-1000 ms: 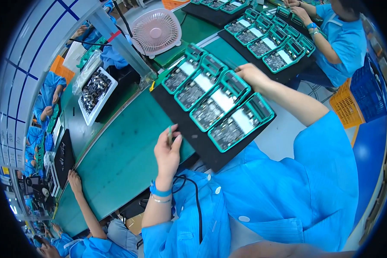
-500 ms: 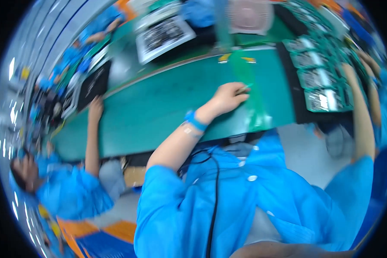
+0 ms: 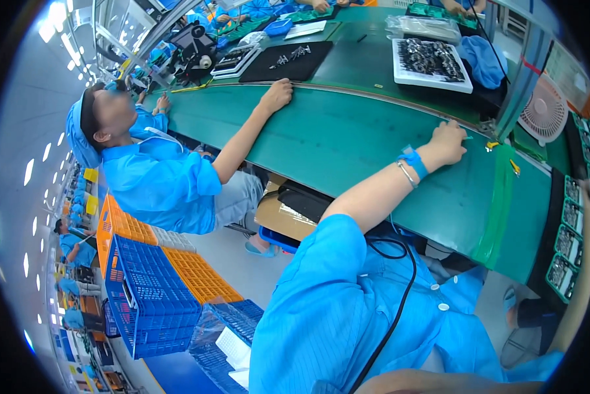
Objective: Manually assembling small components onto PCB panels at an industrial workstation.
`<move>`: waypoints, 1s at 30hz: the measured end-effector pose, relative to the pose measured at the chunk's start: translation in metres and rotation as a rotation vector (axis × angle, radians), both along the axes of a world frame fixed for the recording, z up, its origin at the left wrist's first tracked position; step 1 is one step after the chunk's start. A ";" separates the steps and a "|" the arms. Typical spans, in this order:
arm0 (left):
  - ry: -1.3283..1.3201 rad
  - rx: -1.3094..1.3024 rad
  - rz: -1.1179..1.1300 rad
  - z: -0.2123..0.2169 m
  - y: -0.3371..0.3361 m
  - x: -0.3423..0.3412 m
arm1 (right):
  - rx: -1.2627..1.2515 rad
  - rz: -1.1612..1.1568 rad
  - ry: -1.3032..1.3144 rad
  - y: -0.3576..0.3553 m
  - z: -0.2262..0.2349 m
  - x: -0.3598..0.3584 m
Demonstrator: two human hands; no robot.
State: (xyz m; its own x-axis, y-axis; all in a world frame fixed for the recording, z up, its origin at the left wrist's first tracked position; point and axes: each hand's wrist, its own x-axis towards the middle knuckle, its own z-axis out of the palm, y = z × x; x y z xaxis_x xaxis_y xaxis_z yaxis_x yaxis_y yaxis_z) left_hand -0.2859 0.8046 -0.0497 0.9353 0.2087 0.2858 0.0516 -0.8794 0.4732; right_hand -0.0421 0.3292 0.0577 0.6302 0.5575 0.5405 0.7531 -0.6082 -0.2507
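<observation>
Since the earlier frame, the left grip (image 3: 448,141) had been carried farther left from the green tape strip (image 3: 498,207), and the view had been swung so that the framed circuit boards (image 3: 563,276) were left at the right rim. By the left grip a slim green piece (image 3: 467,138) was held, only its tip being shown, to the left of the tape strip's far end and above the tabletop (image 3: 347,131); whether the tabletop was touched could not be told. The right grip (image 3: 586,192) was seen blurred beside the boards, to the right of the tape strip; whether it was closed on anything could not be told.

The boards were set in a row on a black mat (image 3: 549,256), right of the tape strip. They were judged stiff and fairly light, with fragile exposed components; hold was best taken at opposite sides of the teal frames, the board faces being left untouched. The mat was judged flexible and liable to sag if lifted by one edge, so support at two sides was called for. The slim piece was judged very light and easily dropped, best pinched at its middle. Behind the tape strip and to its left, a white tray of metal parts (image 3: 433,65) was seen.
</observation>
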 end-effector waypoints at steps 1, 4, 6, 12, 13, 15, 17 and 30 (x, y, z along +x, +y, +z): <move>-0.051 0.016 -0.034 -0.007 -0.011 0.006 | -0.021 0.218 0.049 0.015 -0.028 0.004; -0.254 0.180 0.050 -0.028 0.004 -0.007 | -0.036 0.464 -0.047 0.216 -0.019 -0.136; -0.335 0.167 -0.034 -0.033 -0.004 -0.002 | -0.079 0.568 -0.027 0.264 -0.026 -0.173; -0.217 0.072 -0.091 -0.029 0.012 -0.004 | 0.185 0.643 0.050 0.376 -0.078 -0.179; -0.295 -0.047 -0.057 -0.032 0.010 -0.005 | 0.295 0.618 0.119 0.383 -0.090 -0.175; -0.343 -0.078 -0.051 -0.027 0.007 -0.009 | 0.425 0.527 0.224 0.381 -0.107 -0.167; -0.279 -0.061 -0.104 -0.020 0.008 -0.011 | 0.395 0.512 0.221 0.379 -0.108 -0.156; -0.319 -0.144 -0.078 -0.018 0.013 -0.007 | 0.357 0.376 0.305 0.380 -0.113 -0.141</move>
State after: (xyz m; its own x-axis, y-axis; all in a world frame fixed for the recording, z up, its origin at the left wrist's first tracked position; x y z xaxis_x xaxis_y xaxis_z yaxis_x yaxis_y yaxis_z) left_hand -0.2934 0.8175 -0.0674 0.8187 0.1991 0.5386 -0.1834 -0.7982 0.5738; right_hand -0.1833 0.7089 -0.0556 0.5810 0.5895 0.5611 0.7621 -0.1522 -0.6293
